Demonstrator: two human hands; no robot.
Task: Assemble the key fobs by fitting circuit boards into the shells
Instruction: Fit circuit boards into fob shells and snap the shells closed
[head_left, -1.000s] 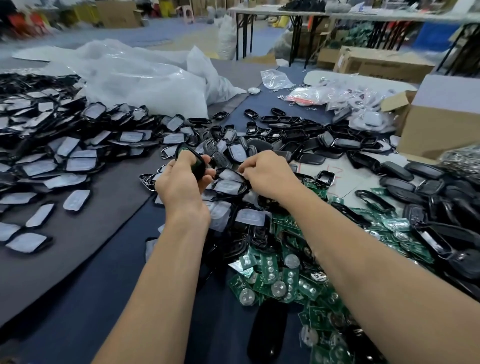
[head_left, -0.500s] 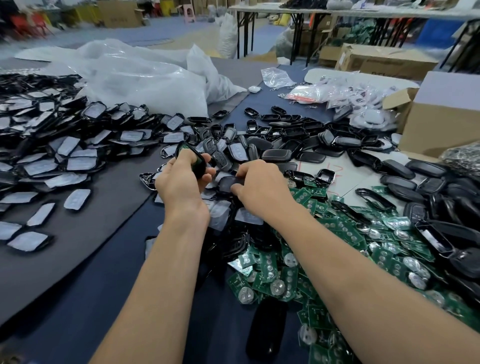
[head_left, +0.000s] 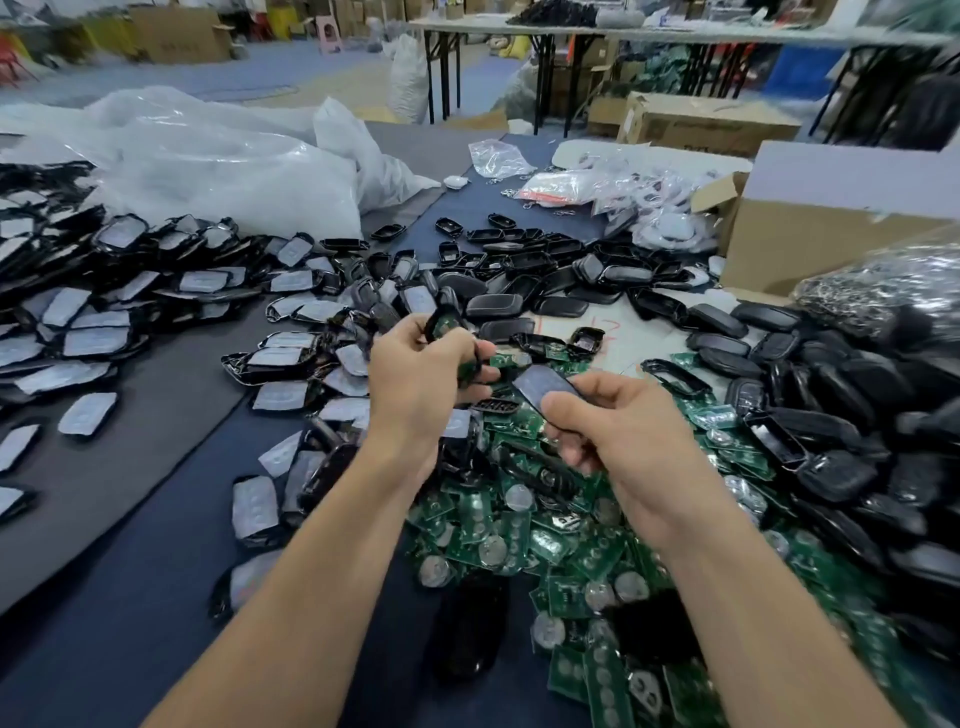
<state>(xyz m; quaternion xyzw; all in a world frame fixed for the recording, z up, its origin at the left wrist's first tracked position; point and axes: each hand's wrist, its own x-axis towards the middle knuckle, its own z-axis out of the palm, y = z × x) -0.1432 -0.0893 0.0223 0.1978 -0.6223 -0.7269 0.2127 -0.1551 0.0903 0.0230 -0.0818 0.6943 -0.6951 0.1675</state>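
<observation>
Centre of frame, left: your left hand is curled tight round a black shell; a green circuit board shows inside it.
Centre of frame, right: your right hand pinches a film-faced cover between thumb and bent fingers, tilted, just beside the left hand.
Lower centre to lower right: heap of loose boards, green, many bearing round silver discs; both hands hang above it.
Right edge: pile of empty black shells.
Left half: film-faced covers spread over a grey mat.
Upper left: clear plastic bags.
Upper right: cardboard box.
Lower left: dark blue table cloth.
</observation>
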